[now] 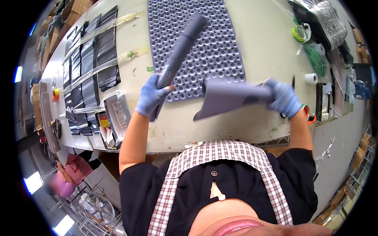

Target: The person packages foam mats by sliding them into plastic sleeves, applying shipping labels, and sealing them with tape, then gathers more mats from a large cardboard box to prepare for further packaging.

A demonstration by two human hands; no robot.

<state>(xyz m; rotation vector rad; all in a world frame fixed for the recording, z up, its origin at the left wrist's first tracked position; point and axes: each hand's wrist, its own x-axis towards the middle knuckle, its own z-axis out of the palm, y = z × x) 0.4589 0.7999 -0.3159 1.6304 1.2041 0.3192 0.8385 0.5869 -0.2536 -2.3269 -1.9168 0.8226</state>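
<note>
In the head view, a dimpled grey-blue mat (220, 51) is spread on the pale counter (177, 128), its long axis running away from the body and its near edge lying ahead of and between the two hands. The left hand (152, 95), in a light blue glove, is closed around a smooth grey-blue roll (184, 46) close to its near end. The roll is slanted from this grip up and to the right, across the mat in the view; whether the mat is touched by it cannot be told.

By the right hand (282, 98), also gloved, the narrow end of a flat grey piece (232, 99) is grasped. Its long axis is pointed leftward from that grip, roughly crosswise to the mat, and its wide end is placed at the mat's near edge in the view; the outline is blurred, so contact with the mat cannot be confirmed.

The relation judged to matter most is between these two axes: the roll is set diagonally, the flat piece nearly level across, with the wide end turned toward the left hand. The mat's near edge is closer to the left hand, while the right hand is held out to its right.
</note>
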